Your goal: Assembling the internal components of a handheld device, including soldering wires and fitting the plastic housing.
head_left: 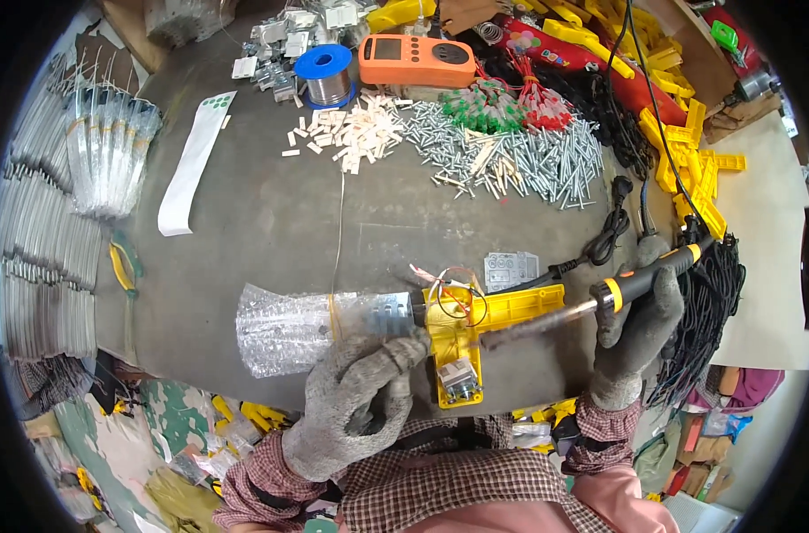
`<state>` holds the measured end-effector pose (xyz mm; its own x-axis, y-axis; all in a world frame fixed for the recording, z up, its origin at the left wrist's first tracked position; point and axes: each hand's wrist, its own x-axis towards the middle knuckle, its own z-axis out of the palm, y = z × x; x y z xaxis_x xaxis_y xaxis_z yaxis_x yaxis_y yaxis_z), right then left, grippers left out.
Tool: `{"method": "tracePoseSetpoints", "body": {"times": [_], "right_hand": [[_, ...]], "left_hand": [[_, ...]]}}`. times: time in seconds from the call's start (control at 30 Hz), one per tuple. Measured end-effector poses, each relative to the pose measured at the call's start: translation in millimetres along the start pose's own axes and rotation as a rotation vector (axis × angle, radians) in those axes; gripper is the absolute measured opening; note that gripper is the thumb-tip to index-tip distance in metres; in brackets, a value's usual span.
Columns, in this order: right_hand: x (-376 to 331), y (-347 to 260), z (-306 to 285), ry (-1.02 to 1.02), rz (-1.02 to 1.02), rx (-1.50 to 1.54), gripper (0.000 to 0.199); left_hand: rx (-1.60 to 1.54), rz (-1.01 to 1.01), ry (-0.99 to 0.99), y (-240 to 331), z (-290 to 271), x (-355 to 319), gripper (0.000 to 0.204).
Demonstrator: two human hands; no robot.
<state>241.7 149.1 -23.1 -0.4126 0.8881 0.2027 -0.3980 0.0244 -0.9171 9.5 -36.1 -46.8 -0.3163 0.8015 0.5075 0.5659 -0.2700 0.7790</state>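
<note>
A yellow plastic housing point(502, 311) with red and white wires and a small metal motor lies on the dark table near the front edge. A clear ribbed plastic tube point(289, 329) joins its left end. My left hand point(351, 400), in a grey glove, pinches the tube's metal end and a thin solder wire point(338, 231) beside the housing. My right hand point(635, 324), also gloved, grips a black and orange soldering iron point(631, 284). The iron's dark tip points left and rests on the housing near the wires.
A blue solder spool point(324, 75), an orange meter point(418, 60), white plastic bits point(351, 133), a pile of screws point(529, 155) and green and red parts lie at the back. More yellow housings point(689, 151) and black cables point(706, 302) crowd the right. Clear tubes point(102, 151) lie at left.
</note>
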Motion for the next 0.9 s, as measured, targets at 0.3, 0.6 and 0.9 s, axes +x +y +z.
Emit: {"method": "tracePoseSetpoints", "body": {"times": [0.3,0.6,0.9], "right_hand": [[-21,29,21,0.353,-0.225,-0.287,0.046],[-25,44,16,0.407,-0.46,-0.242,0.047],[-30,38,14,0.424,-0.349,-0.441,0.051]], "left_hand": [[0.088,0.063,0.1,-18,15,19,0.058],[0.055,0.004,0.066,-21,16,19,0.066],[0.071,0.009,0.051,-23,17,18,0.066]]}}
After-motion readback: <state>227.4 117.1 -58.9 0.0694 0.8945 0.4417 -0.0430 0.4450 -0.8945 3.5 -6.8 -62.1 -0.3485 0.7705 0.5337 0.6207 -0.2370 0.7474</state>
